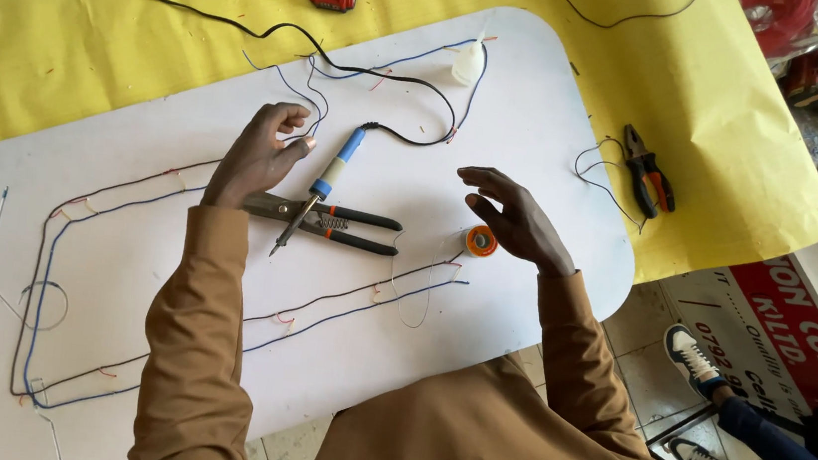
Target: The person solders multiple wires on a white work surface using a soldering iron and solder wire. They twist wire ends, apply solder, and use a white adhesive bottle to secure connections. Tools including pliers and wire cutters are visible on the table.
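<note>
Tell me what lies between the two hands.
In the head view, a soldering iron propped across black-handled pliers lies between left hand and right hand.

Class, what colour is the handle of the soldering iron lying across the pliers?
The soldering iron has a blue and cream handle, seen best in the head view.
</note>
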